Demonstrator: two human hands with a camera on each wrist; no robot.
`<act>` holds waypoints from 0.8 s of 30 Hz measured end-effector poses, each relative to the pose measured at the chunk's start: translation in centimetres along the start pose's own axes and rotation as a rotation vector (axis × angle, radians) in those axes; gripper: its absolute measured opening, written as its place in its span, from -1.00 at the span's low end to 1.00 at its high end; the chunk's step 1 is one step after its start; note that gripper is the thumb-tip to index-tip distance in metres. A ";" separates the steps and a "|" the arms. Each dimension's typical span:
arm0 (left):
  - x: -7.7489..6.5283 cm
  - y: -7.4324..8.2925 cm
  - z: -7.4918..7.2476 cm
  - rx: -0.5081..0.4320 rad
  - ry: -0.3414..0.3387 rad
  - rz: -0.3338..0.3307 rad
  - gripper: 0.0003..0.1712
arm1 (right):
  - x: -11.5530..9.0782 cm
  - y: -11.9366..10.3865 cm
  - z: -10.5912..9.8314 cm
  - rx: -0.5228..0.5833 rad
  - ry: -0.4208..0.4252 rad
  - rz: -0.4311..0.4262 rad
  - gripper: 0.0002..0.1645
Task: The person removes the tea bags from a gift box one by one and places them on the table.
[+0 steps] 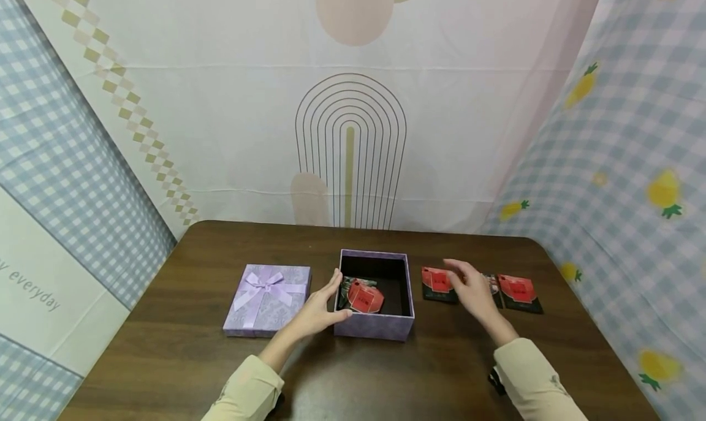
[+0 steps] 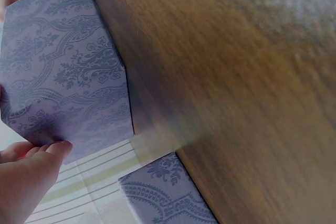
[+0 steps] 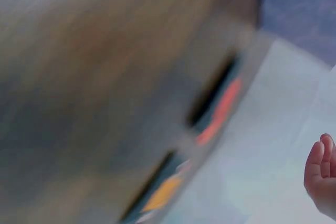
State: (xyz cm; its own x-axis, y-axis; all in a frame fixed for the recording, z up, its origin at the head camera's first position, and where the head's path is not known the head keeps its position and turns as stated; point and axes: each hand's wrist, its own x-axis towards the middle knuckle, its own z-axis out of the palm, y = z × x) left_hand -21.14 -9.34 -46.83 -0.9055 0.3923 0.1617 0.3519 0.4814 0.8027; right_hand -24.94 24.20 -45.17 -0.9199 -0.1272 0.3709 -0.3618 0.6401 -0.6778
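Note:
A purple patterned box (image 1: 375, 327) stands lidless on the table, its dark inside facing up. One flat red-and-black packet (image 1: 366, 296) lies in its left part, over another dark patterned piece. My left hand (image 1: 317, 311) rests at the box's left side, fingers extended along the wall and thumb by the front rim; fingertips touch the box in the left wrist view. To the right of the box, my right hand (image 1: 473, 291) hovers with bent, loose fingers and nothing in them. Just left of it lies a red-and-black packet (image 1: 437, 284); another packet (image 1: 518, 292) lies to its right.
A lilac lid (image 1: 245, 317) with a ribbon bow lies left of the box. A partly hidden patterned packet (image 1: 493, 285) sits behind the right hand. The brown wooden table (image 1: 386, 378) meets a hanging printed cloth (image 1: 242, 133) at its back edge.

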 end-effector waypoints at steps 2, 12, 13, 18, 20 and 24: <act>0.1 0.0 0.0 0.000 0.003 0.002 -0.07 | 0.3 -1.6 1.0 0.033 0.009 -0.051 -0.68; 0.1 0.0 0.0 0.002 0.009 0.010 -0.07 | 0.5 -9.3 4.6 0.190 -0.086 -0.126 -0.72; 0.1 0.0 0.0 0.002 0.008 0.008 -0.06 | 0.6 -9.6 5.0 0.205 -0.100 -0.120 -0.72; 0.0 0.0 0.0 -0.006 0.007 0.002 -0.06 | 1.2 -8.9 7.5 0.240 -0.183 -0.068 -0.72; 0.0 -0.1 0.1 -0.010 0.007 0.003 -0.06 | 1.5 -8.4 8.5 0.251 -0.220 -0.042 -0.72; 0.0 -0.2 0.0 -0.016 0.006 0.013 -0.06 | 1.9 -8.1 9.6 0.258 -0.273 0.012 -0.71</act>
State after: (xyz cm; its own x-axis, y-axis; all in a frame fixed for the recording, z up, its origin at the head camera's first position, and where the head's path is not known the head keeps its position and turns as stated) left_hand -21.17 -9.40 -46.99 -0.9025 0.3933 0.1754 0.3596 0.4643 0.8094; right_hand -25.23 11.48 -45.10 -0.9183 -0.3405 0.2021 -0.3445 0.4352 -0.8318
